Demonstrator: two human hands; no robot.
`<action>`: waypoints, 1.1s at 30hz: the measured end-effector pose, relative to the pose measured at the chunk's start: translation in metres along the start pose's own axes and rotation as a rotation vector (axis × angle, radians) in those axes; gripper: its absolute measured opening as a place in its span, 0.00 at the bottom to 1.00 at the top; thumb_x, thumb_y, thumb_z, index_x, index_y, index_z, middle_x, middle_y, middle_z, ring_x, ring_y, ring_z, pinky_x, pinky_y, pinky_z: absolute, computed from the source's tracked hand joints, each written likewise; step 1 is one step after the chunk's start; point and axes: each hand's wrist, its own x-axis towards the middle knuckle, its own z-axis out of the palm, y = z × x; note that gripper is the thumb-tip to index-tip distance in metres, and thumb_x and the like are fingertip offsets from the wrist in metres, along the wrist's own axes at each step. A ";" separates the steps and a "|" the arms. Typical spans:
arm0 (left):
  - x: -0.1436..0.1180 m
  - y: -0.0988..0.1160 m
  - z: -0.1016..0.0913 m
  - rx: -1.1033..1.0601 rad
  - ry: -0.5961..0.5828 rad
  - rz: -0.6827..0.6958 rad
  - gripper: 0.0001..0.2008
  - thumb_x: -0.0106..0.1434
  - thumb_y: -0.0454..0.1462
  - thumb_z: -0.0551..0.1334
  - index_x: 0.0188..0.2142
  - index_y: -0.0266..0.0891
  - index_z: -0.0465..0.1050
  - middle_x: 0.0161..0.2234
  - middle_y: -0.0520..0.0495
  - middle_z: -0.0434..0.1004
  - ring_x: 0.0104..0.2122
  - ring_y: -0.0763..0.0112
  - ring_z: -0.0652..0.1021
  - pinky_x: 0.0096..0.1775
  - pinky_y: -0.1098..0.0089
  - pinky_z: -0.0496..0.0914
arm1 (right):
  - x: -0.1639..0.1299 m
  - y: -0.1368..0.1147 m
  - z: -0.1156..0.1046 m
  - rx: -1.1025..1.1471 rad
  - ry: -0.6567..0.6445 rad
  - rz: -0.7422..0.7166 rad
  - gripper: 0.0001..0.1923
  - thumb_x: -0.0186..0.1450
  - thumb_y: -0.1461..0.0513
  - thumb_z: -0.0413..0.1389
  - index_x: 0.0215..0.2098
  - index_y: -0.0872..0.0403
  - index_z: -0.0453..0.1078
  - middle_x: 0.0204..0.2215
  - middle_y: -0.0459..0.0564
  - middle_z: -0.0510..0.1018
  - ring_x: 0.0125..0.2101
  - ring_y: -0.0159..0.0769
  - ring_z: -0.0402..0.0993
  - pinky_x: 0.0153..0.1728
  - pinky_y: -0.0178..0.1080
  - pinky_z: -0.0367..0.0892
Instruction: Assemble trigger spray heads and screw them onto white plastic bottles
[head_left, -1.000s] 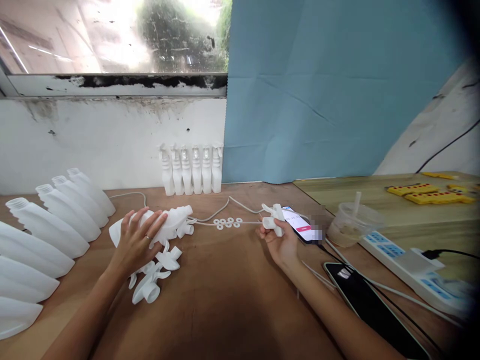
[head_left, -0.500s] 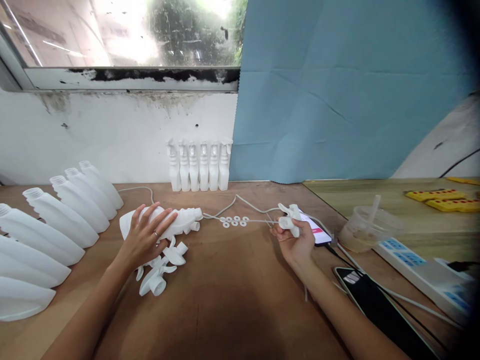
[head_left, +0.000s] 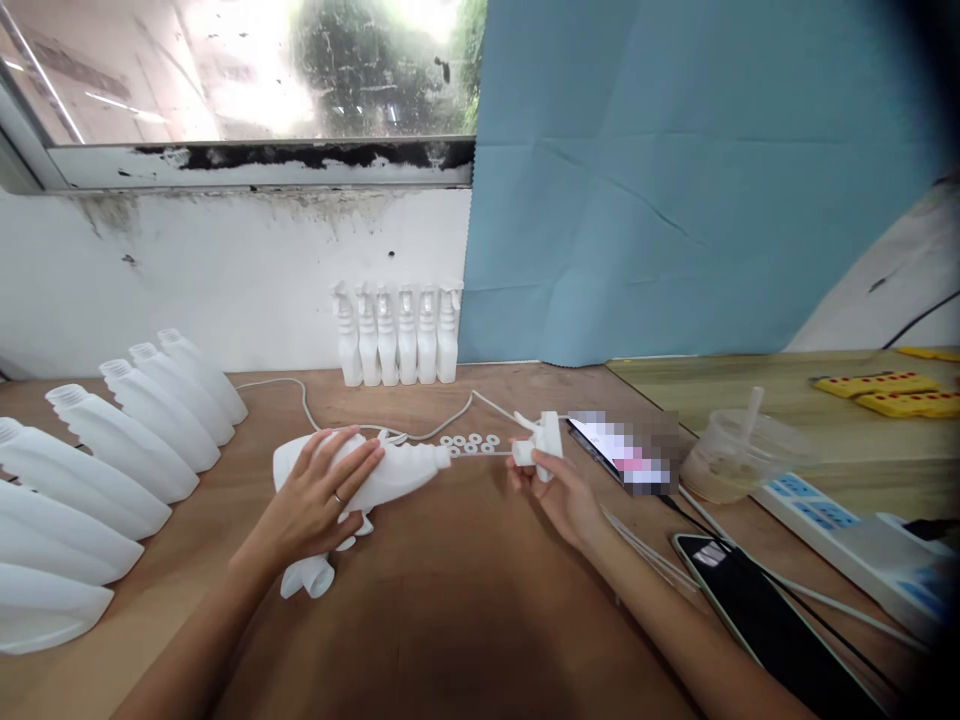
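Head view: a white bottle (head_left: pixel 409 478) lies sideways, held under the spread fingers of the left hand (head_left: pixel 319 495). Right of the bottle, fingers of the right hand (head_left: pixel 566 497) pinch a spray head (head_left: pixel 550 436) — its thin tube (head_left: pixel 484 454) reaches the bottle's mouth, whether inside I cannot tell. Small rings (head_left: pixel 470 441) lie just beyond the bottle's neck; loose spray parts (head_left: pixel 304 577) rest on the worktop (head_left: pixel 465 620), nearer than the bottle

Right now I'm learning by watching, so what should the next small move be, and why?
Probably ease the right hand toward the bottle, feeding the tube into its neck. The left hand holds the bottle sideways, neck toward the spray head in the right hand, with the tube spanning the gap; whether its tip is inside, I can't tell.
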 end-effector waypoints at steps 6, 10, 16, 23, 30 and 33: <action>0.009 0.024 -0.002 -0.073 -0.159 0.074 0.38 0.58 0.36 0.61 0.65 0.36 0.49 0.64 0.41 0.53 0.63 0.46 0.51 0.61 0.47 0.50 | -0.014 0.014 0.013 -0.087 -0.162 0.139 0.17 0.52 0.62 0.66 0.40 0.56 0.74 0.29 0.48 0.79 0.27 0.34 0.72 0.26 0.36 0.69; 0.008 0.028 0.002 -0.086 -0.218 0.055 0.38 0.58 0.38 0.61 0.66 0.38 0.49 0.63 0.44 0.55 0.62 0.47 0.53 0.61 0.48 0.49 | -0.015 0.016 0.012 -0.158 -0.216 0.149 0.17 0.52 0.62 0.67 0.39 0.57 0.73 0.28 0.48 0.80 0.28 0.36 0.75 0.33 0.41 0.71; 0.010 0.032 0.005 -0.053 -0.277 0.060 0.39 0.61 0.44 0.60 0.67 0.41 0.45 0.63 0.48 0.55 0.62 0.49 0.53 0.62 0.49 0.47 | -0.014 0.016 0.013 -0.196 -0.259 0.219 0.19 0.52 0.61 0.67 0.41 0.57 0.69 0.28 0.50 0.81 0.30 0.40 0.78 0.37 0.44 0.71; 0.010 0.036 0.007 -0.035 -0.246 0.047 0.38 0.61 0.45 0.60 0.66 0.39 0.46 0.63 0.47 0.56 0.61 0.48 0.54 0.61 0.48 0.48 | -0.016 0.019 0.018 -0.159 -0.164 0.221 0.19 0.55 0.58 0.65 0.41 0.56 0.66 0.27 0.49 0.81 0.26 0.42 0.79 0.31 0.42 0.71; 0.013 0.040 0.010 -0.038 -0.219 0.057 0.36 0.60 0.43 0.60 0.65 0.36 0.51 0.60 0.45 0.60 0.59 0.48 0.56 0.59 0.48 0.49 | -0.015 0.027 0.011 -0.300 -0.218 0.177 0.15 0.61 0.54 0.59 0.40 0.54 0.63 0.23 0.45 0.77 0.23 0.36 0.75 0.23 0.37 0.66; 0.012 0.039 0.010 -0.035 -0.201 0.059 0.36 0.60 0.42 0.60 0.65 0.36 0.51 0.60 0.45 0.60 0.60 0.48 0.56 0.59 0.48 0.49 | -0.015 0.026 0.011 -0.276 -0.232 0.157 0.19 0.57 0.56 0.63 0.42 0.53 0.63 0.28 0.45 0.76 0.26 0.34 0.72 0.24 0.35 0.65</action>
